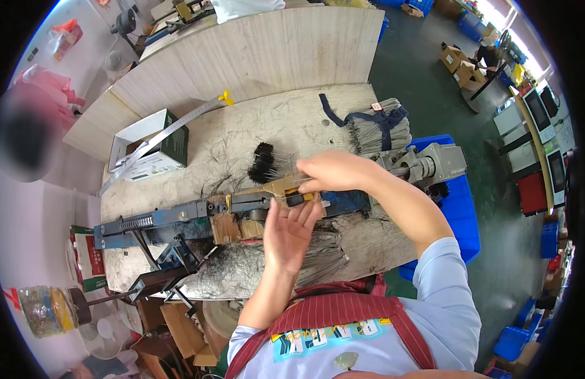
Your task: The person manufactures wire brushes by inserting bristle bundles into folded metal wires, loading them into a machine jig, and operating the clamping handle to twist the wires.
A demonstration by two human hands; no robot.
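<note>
Your right hand (330,170) pinches shut on the wire (286,197) at the jig (267,199), which runs left-right across the worktop (267,120). Your left hand (289,230) is open, fingers touching the jig from below (nearer one). Black brush (262,163) just behind; wire bundle (377,126) far right.
</note>
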